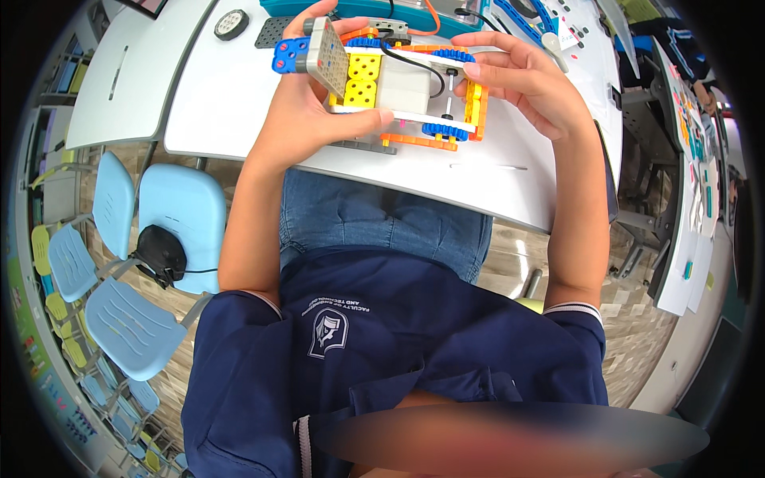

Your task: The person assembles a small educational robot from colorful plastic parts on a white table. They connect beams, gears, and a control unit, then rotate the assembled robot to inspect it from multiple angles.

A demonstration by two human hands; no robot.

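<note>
I hold a model vehicle [404, 86] built from plastic construction pieces over the table's near edge. It has white side beams, blue gears [445, 130], yellow blocks [361, 80], orange beams and a white box [405, 88] with a black cable in the middle. My left hand [307, 119] grips its left end, thumb along the near side beam, other fingers partly hidden behind a grey perforated plate [327, 60]. At the far right corner, my right hand [526, 80] has its fingers closed around the frame beside a blue gear and the orange end.
The white table [215, 111] carries a loose wheel [232, 25], a teal tray [299, 8], blue curved parts [526, 14] and scattered small pieces at the back right. Light blue chairs [182, 207] stand to the left, one with a black bag [161, 253] on it.
</note>
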